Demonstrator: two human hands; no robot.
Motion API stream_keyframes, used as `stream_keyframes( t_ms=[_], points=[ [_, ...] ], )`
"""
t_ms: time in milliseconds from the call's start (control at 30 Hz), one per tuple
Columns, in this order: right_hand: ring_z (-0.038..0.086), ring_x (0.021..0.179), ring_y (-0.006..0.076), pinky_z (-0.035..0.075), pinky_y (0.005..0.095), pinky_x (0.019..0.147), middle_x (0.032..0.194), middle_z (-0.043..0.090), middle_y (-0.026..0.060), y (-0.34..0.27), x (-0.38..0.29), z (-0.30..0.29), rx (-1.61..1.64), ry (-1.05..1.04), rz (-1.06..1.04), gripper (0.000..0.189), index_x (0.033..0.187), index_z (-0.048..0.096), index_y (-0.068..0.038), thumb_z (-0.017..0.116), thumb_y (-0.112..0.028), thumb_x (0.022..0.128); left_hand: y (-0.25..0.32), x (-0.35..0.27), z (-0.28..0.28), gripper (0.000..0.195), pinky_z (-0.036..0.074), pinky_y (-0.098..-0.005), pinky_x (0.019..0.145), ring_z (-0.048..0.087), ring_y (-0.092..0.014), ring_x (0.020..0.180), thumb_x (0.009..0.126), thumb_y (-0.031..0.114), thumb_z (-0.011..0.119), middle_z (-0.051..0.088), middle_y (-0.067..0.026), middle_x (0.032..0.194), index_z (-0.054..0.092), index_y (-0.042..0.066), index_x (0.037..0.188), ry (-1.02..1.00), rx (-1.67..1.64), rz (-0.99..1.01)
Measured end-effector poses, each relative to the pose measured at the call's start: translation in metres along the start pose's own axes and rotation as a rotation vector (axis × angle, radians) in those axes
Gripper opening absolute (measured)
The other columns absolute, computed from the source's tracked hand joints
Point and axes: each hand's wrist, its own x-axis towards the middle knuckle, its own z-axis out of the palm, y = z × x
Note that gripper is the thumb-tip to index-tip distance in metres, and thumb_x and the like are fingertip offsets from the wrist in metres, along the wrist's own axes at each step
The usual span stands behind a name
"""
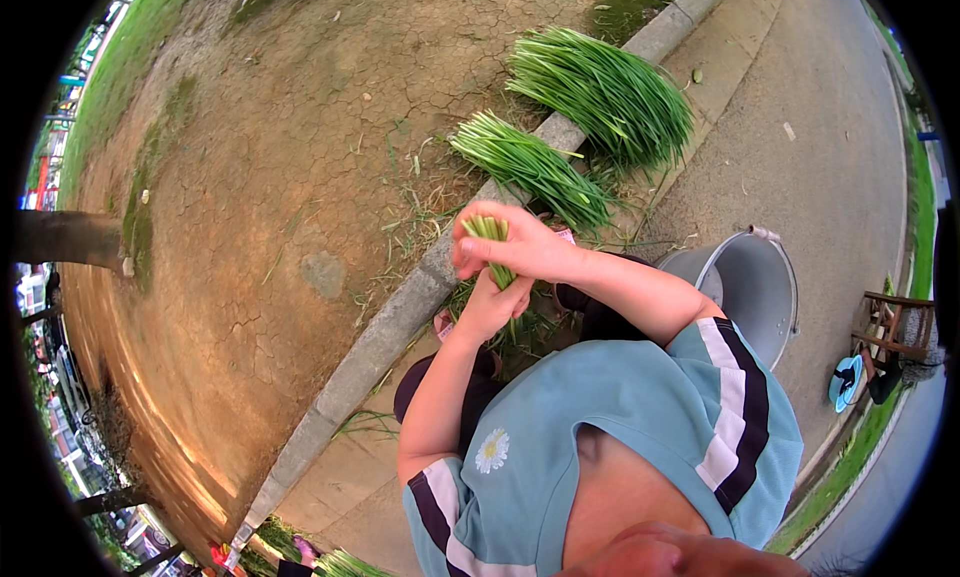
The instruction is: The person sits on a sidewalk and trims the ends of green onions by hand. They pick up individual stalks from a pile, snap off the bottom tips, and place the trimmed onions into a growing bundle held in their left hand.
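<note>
My left hand [496,305] grips a small bunch of chives [501,274] by its lower part, in front of my knees. Around the upper, pale cut ends my right hand [517,239] is curled, its thumb across the stalks. Just beyond the hands, a small pile of chives [536,168] lies across the stone kerb. Farther off to the right, a larger pile of chives [604,96] also rests over the kerb, pale ends toward the soil. Loose leaves [525,352] litter the ground between my feet.
A metal bucket [757,299] stands or leans by my right side. The stone kerb [360,359] divides cracked soil [300,164] from pavement. A tree trunk [71,238] rises at left. Far right are a wooden chair [896,325] and blue hat [846,383]. More greens [349,563] show at bottom left.
</note>
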Motion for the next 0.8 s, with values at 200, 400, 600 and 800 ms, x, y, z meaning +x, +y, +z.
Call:
stream_keyframes(
  t_ms=[200,400,600,800],
  points=[
    [0.038,0.047,0.0037,0.033,0.0179,0.043,0.061,0.043,-0.0017,-0.003,-0.001,0.002,-0.007,0.100,-0.269,0.024,0.096,0.051,-0.003,0.039,-0.023,0.090,0.010,-0.002,0.007,0.019,0.031,-0.0206,0.038,0.037,-0.007,0.041,0.082,0.015,0.052,0.038,0.0019,0.049,0.045,0.006,0.067,-0.075,0.042,-0.165],
    [0.035,0.044,0.0039,0.031,0.0182,0.041,0.054,0.039,-0.0022,0.007,0.005,-0.003,-0.045,0.076,-0.241,0.038,0.063,0.042,-0.005,0.033,-0.029,0.091,0.005,0.000,0.001,0.021,0.038,-0.0229,0.049,0.044,-0.011,0.051,0.084,0.021,0.049,0.042,-0.0017,0.054,0.047,0.003,0.074,-0.206,-0.062,-0.065],
    [0.036,0.044,0.0053,0.033,0.0190,0.042,0.055,0.040,-0.0013,0.009,0.008,-0.007,0.057,0.070,-0.101,0.040,0.062,0.040,-0.006,0.030,-0.031,0.092,-0.001,-0.003,0.002,0.025,0.036,-0.0211,0.048,0.043,-0.010,0.053,0.088,0.027,0.043,0.043,-0.0020,0.060,0.044,0.004,0.079,-0.179,-0.343,-0.040],
    [0.051,0.071,0.0108,0.042,0.0252,0.068,0.077,0.055,0.0049,0.005,0.014,-0.020,-0.065,0.194,-0.233,0.038,0.088,0.053,-0.003,0.031,-0.034,0.090,0.006,-0.003,-0.006,0.028,0.030,-0.0199,0.043,0.032,-0.007,0.046,0.090,0.030,0.038,0.034,0.0009,0.056,0.038,0.008,0.072,-0.086,-0.380,0.030]
  ],
)
